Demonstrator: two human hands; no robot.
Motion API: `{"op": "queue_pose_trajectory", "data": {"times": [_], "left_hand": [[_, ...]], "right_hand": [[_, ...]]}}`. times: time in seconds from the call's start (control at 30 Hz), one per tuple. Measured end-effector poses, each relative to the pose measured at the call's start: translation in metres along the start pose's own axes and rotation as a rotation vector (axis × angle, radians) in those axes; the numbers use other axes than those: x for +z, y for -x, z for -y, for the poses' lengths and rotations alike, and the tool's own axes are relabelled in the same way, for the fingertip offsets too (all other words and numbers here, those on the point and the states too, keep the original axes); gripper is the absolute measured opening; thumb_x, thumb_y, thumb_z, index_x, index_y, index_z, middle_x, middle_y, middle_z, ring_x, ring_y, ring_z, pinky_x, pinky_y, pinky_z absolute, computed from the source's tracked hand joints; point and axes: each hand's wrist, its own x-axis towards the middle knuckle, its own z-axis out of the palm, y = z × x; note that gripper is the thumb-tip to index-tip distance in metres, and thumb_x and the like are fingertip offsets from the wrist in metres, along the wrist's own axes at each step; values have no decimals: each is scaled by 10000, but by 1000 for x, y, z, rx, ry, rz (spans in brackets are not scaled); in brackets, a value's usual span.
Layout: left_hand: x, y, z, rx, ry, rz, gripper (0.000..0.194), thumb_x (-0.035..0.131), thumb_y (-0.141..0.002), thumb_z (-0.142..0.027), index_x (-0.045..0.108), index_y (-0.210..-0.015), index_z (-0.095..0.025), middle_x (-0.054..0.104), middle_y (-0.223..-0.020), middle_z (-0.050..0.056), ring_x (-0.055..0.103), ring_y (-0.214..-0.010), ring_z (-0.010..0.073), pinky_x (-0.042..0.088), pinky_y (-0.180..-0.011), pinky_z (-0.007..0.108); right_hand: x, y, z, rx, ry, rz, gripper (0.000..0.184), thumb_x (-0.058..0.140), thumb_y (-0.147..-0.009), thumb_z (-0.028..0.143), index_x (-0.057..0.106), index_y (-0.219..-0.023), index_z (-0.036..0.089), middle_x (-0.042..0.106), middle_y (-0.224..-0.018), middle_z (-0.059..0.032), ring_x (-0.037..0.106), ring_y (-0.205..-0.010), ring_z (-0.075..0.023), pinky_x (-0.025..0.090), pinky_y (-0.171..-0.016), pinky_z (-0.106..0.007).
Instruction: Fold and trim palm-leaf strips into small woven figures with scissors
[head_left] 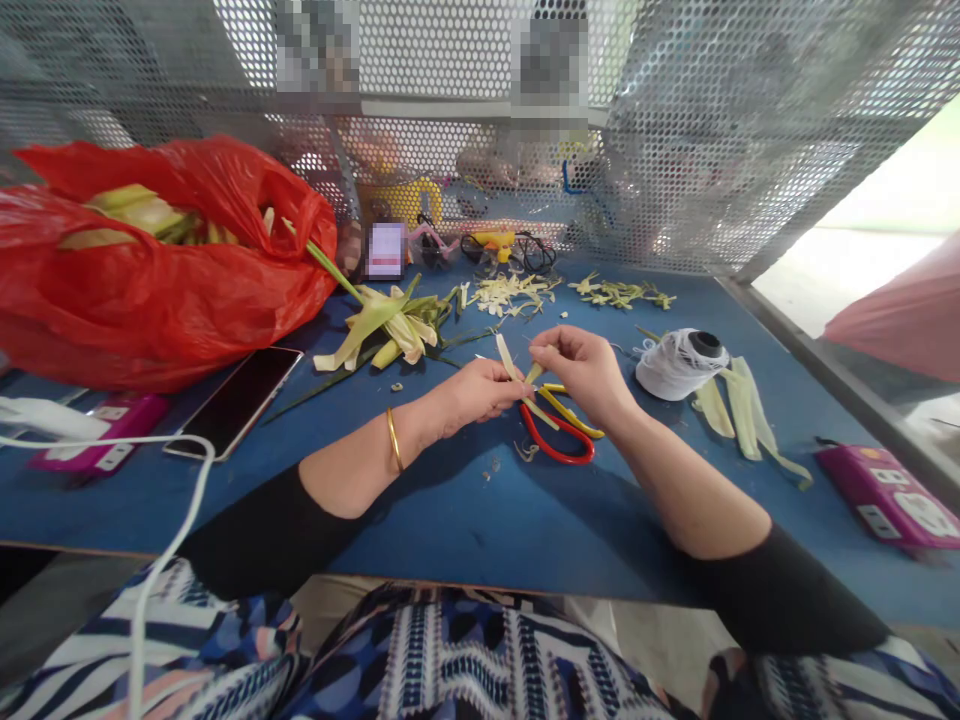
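Note:
My left hand [476, 392] and my right hand [581, 365] meet above the blue table [450, 500], both pinched on a thin pale leaf strip [507, 357] that sticks up between them. The left wrist wears a gold bangle [394, 438]. Just under the hands lie scissors with red and yellow handles [559, 432]. A bundle of pale green leaves [390, 325] lies beyond the left hand. A white spool of thread [679, 362] sits right of the right hand, with several cut leaf strips [739, 405] beside it.
A red plastic bag [150, 265] full of leaves fills the back left. A black phone [236, 398] and a pink power strip [101, 432] with a white cable lie at left, another pink power strip [889, 495] at right. Perforated metal screens [712, 130] wall the table; leaf scraps [514, 292] and tools lie at the back.

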Motion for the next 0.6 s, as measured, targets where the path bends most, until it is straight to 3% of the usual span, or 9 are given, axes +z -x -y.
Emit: {"op": "queue_pose_trajectory", "data": {"times": [0.1,0.2,0.3,0.47,0.6], "left_hand": [[6,0,1,7,-56,-28,201,623,-842,-158,629,-641,-146,350,-438,-89,258,-389,43,168,-424,208],[10,0,3,28,-99,-57,298,567,-839,-118,549,-544,-157,355,-430,-79,275,-399,44,192,-432,207],[11,-1,4,53,-157,-59,362,541,-849,-123,477,-496,-171,405,-422,-60,328,-392,50,234,-427,205],[7,-1,5,80,-196,21,301,605,-845,-220,559,-553,-163,438,-428,-59,386,-385,60,287,-420,195],[5,-1,7,45,-165,99,314,659,-828,-278,552,-558,-161,434,-431,-59,382,-389,60,286,-413,191]], "right_hand": [[0,3,2,-197,229,-16,168,703,-760,355,733,-831,206,706,-803,-25,602,-728,-153,458,-688,-295],[4,8,4,-284,366,63,126,731,-764,310,713,-693,207,695,-751,-21,590,-707,-150,447,-732,-306],[8,10,4,-252,340,43,166,708,-766,246,657,-616,199,663,-669,1,575,-670,-140,431,-706,-288],[11,12,2,-112,213,-42,169,676,-745,240,617,-593,196,606,-591,30,523,-565,-116,398,-584,-256],[15,15,1,-109,159,-64,188,681,-726,284,600,-578,201,584,-579,34,512,-555,-114,397,-571,-256]]}}
